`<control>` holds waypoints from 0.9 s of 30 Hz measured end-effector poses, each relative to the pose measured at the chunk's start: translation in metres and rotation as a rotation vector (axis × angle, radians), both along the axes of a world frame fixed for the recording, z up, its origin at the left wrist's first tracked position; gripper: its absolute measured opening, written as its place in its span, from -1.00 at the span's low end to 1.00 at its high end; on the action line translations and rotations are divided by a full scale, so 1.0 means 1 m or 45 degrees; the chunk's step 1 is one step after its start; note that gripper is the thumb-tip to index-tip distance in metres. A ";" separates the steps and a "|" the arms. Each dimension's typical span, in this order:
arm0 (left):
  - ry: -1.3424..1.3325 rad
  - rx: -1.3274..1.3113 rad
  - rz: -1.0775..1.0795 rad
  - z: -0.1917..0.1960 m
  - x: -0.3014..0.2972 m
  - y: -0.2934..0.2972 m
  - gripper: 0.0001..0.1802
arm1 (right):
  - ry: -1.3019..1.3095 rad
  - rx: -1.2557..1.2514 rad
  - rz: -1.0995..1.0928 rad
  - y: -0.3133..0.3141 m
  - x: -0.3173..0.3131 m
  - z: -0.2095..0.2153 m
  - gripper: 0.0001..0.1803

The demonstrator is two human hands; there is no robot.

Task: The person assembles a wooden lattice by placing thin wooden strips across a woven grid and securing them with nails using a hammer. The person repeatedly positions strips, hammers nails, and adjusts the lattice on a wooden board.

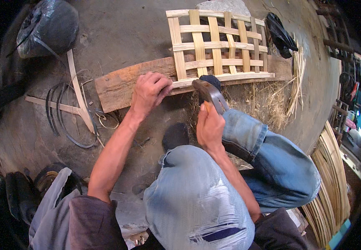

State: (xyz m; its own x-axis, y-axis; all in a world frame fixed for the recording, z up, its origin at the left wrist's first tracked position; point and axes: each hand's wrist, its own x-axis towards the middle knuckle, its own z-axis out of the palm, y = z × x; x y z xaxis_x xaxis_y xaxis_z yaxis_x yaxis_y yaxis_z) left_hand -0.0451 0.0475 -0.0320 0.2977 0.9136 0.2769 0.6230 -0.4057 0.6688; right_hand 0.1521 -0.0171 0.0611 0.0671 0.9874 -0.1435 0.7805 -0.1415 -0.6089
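Observation:
A woven lattice of pale bamboo strips [213,43] rests against a thick wooden plank [126,81], its lower strip along the plank's near edge. My left hand [150,91] is closed, thumb and fingers pinched at the lower left end of that strip; anything small between the fingertips is hidden. My right hand [211,127] is wrapped round the orange grip of a hammer [212,95]. The hammer's grey metal head is just below the lattice's lower strip, in front of my dark-shod foot [210,80]; I cannot tell whether it touches the strip.
Black strapping [70,133] lies coiled beside loose flat strips [79,93] at left. Behind them stands a plastic-wrapped roll [49,31]. A stone [226,6] is behind the lattice, with a black bag [280,35] beside it. Shavings [272,106] and stacked bamboo strips [330,183] are at right.

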 end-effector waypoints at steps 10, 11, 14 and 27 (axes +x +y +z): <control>-0.003 -0.023 -0.002 0.002 0.003 -0.002 -0.87 | 0.058 0.160 -0.073 -0.034 0.000 -0.036 -0.78; -0.024 -0.014 -0.006 0.003 0.008 0.000 -0.87 | 0.075 0.264 -0.097 -0.041 0.003 -0.040 -0.78; 0.030 0.002 -0.001 -0.003 -0.002 -0.001 -0.88 | 0.029 0.401 0.095 -0.022 -0.004 -0.050 -0.80; 0.002 0.061 -0.006 -0.001 0.001 0.002 -0.89 | 0.124 0.266 -0.047 -0.042 -0.010 -0.048 -0.80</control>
State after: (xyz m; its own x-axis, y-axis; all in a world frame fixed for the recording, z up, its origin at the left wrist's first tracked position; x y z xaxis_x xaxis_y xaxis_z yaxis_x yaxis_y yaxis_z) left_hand -0.0442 0.0499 -0.0332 0.3022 0.8980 0.3199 0.6222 -0.4401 0.6475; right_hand 0.1424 -0.0586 0.0131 0.0994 0.9935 0.0559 0.7135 -0.0320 -0.6999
